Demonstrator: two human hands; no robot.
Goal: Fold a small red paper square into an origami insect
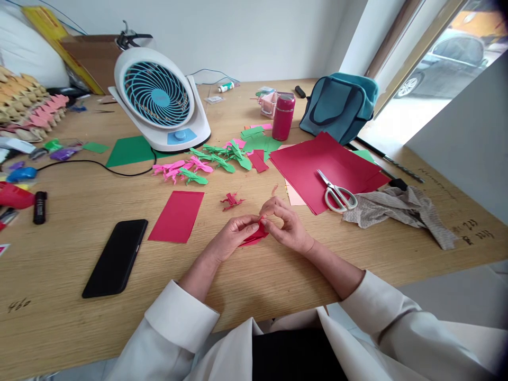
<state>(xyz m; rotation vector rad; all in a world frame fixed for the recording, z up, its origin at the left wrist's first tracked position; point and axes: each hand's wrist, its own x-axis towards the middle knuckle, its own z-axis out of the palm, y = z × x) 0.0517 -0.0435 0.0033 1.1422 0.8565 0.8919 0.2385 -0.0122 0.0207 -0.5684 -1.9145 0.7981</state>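
Observation:
Both my hands meet over the wooden table [71, 222], pinching a small folded piece of red paper [254, 236]. My left hand [232, 237] grips its left side with fingers closed. My right hand [283, 225] pinches the right side, thumb and fingers pressed together. A finished red origami figure [232, 200] lies just beyond my hands. A red paper rectangle [177, 216] lies flat to the left.
A black phone [116, 256] lies at the left. Scissors [337, 193] rest on a stack of red sheets [317, 164], beside a crumpled cloth [400, 211]. Pink and green origami figures [198, 166], a fan [159, 98], a red flask [283, 116] and a teal bag [339, 106] stand farther back.

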